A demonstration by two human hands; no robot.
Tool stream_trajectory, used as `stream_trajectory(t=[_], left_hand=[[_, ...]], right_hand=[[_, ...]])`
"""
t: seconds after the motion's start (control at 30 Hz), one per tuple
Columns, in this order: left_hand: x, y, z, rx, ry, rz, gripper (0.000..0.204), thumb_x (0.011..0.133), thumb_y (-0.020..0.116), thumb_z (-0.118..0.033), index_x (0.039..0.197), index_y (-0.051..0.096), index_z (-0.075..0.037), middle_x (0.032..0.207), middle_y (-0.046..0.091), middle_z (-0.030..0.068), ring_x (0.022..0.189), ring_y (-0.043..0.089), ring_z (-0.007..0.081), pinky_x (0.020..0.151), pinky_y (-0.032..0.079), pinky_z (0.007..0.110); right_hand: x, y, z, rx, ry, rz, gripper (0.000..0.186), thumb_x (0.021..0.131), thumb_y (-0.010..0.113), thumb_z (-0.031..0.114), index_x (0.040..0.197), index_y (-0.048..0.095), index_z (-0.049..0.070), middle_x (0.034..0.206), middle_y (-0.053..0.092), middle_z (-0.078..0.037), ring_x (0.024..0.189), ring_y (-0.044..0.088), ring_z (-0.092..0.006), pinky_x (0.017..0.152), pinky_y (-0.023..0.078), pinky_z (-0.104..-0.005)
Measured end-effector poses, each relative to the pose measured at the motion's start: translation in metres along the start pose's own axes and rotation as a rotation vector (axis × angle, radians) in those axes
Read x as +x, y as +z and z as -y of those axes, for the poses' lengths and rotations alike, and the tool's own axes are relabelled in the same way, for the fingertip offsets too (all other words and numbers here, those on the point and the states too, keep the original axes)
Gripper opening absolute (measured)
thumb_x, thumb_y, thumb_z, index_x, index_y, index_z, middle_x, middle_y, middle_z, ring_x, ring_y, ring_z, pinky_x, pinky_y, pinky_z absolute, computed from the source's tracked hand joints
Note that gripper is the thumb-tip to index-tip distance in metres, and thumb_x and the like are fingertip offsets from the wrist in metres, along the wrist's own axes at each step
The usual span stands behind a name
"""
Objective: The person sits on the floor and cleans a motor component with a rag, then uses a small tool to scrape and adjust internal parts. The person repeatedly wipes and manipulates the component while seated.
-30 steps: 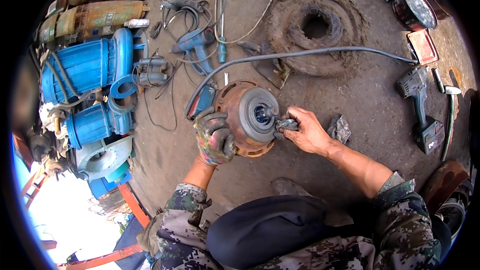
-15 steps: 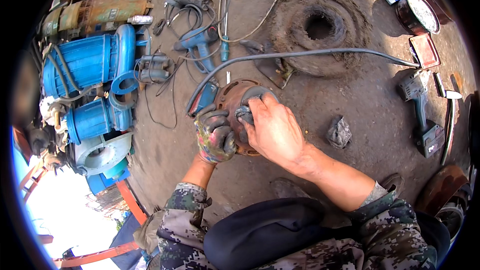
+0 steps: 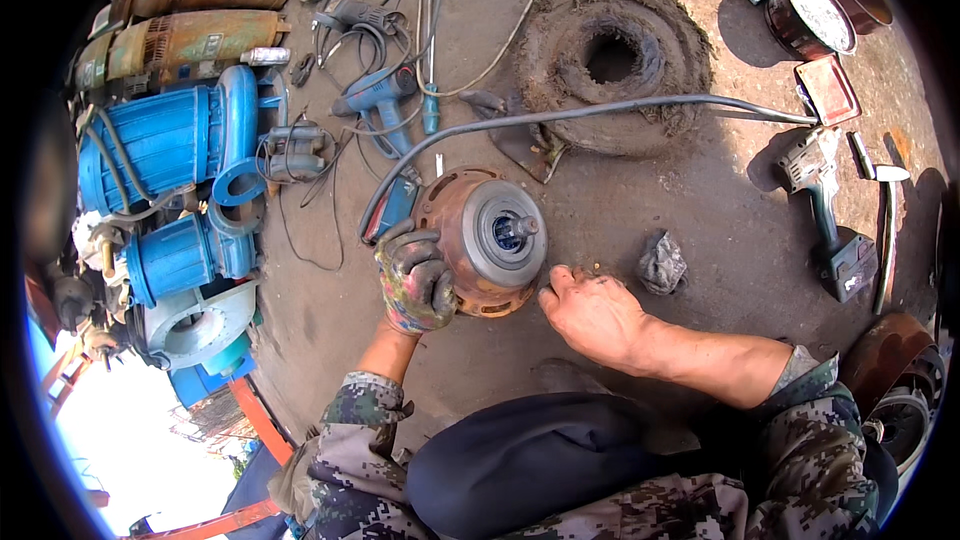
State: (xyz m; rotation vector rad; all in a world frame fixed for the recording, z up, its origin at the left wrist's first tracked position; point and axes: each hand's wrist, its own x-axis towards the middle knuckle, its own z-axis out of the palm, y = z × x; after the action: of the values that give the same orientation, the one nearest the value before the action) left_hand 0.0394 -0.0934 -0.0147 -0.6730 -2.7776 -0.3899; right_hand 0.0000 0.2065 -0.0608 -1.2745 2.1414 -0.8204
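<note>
A rusty round motor or pump body stands on the ground in front of me, with a grey ringed end face and a short shaft at its middle. My left hand, in a dirty patterned glove, has its fingers curled against the body's left side. My bare right hand is just right of the body, apart from it. Its fingers are curled in, and whatever lies within them is hidden. Beside that hand, a crumpled grey rag rests on the ground.
A thick black cable arches behind the body. Beyond it lie a dirt-caked ring and a blue heat gun. Blue pumps line the left. A cordless impact wrench and a paint can are at right.
My right hand has come off the shaft and moved right and down, uncovering the end face. The grey rag it pressed there is out of sight. My left hand stays at the body.
</note>
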Motion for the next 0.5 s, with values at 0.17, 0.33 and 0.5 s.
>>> stream_trajectory(t=[0.17,0.33,0.5], left_hand=[[-0.005,0.004,0.0,0.002,-0.007,-0.027,0.016,0.084,0.069,-0.011,0.095,0.058,-0.013,0.099,0.063,0.0066,0.102,0.069,0.0341,0.104,0.049,0.058],[0.003,0.001,-0.002,-0.011,0.011,-0.012,0.014,0.087,0.064,-0.007,0.097,0.056,-0.013,0.097,0.062,0.0072,0.105,0.068,0.035,0.109,0.047,0.061],[0.0,0.001,0.0,0.002,0.011,-0.038,0.019,0.081,0.071,-0.009,0.095,0.057,-0.014,0.101,0.063,0.0064,0.104,0.069,0.0329,0.104,0.05,0.057]], right_hand=[[-0.022,0.004,-0.041,0.124,0.014,0.14,0.019,0.093,0.071,0.008,0.107,0.066,-0.004,0.107,0.069,-0.024,0.099,0.075,-0.0426,0.087,0.062,-0.0515],[0.003,-0.034,-0.075,0.264,0.072,-0.077,0.044,0.085,0.089,0.021,0.116,0.064,0.002,0.106,0.069,-0.021,0.102,0.072,-0.0435,0.09,0.059,-0.0507],[0.01,-0.031,-0.064,0.644,0.046,-0.077,0.046,0.09,0.088,0.019,0.131,0.071,0.01,0.109,0.067,-0.017,0.114,0.067,-0.0372,0.101,0.054,-0.0482]])
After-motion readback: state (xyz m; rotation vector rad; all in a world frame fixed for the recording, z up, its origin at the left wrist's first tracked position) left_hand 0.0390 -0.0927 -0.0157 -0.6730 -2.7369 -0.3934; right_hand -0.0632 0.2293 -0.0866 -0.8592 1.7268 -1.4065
